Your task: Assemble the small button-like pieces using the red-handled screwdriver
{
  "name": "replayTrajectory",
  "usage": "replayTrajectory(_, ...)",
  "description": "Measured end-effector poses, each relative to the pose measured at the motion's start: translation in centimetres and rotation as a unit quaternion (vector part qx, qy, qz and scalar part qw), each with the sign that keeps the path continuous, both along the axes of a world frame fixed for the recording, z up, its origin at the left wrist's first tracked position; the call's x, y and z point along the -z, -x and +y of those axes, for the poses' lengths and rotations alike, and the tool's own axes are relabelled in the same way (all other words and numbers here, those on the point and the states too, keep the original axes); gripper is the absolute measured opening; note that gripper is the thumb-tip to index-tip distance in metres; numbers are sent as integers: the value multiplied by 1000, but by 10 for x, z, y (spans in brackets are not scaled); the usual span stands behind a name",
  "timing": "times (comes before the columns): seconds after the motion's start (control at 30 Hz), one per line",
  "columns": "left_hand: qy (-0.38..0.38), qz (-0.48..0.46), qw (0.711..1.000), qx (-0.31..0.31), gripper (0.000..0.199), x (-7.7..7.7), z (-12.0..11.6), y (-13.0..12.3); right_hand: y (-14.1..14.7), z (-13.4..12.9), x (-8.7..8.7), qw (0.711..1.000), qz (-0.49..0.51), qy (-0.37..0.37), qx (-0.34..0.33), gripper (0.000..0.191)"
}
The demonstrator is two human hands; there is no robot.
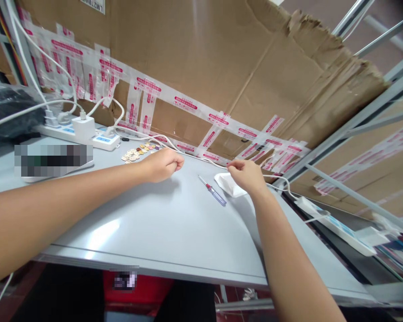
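Note:
My left hand (164, 164) is closed in a fist above the table, just right of a spread of small cream, yellow and brown button-like pieces (131, 154). Whatever it may hold is hidden by the curled fingers. Over a small white tray (234, 189), my right hand (248, 175) is closed in a pinch. A tiny red spot shows at its fingertips, too small to name. Between the hands lies a screwdriver (216, 195) with a clear purplish handle, its metal tip pointing away to the left. Neither hand touches it.
A white power strip (104, 142) with plugs and cables stands at the back left, near a blurred-out device (55, 161). A large taped cardboard sheet (201, 67) rises behind the grey table (174, 237). Another power strip (339, 228) lies right, beside a metal frame.

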State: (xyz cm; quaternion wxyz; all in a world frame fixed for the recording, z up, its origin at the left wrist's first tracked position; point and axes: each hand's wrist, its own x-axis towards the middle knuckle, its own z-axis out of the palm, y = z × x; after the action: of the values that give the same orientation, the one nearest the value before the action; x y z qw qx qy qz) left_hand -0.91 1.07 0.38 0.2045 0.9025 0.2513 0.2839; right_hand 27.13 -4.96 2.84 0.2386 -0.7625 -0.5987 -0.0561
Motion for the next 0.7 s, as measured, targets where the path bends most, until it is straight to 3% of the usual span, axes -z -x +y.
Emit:
replayTrajectory(0.13,-51,58,996,-47,12,2,5,1,0,2,9,989,-82,126,1,20)
replayTrajectory(0.23,-57,92,992,-65,16,1,6,1,5,5,19,976,-143,164,4,17)
replayTrajectory(0.53,-72,124,988,-51,19,0,4,4,2,13,32,963,-231,130,47,19)
replayTrajectory(0.7,-124,115,982,-84,24,2,13,9,3,16,35,958,-254,127,39,21)
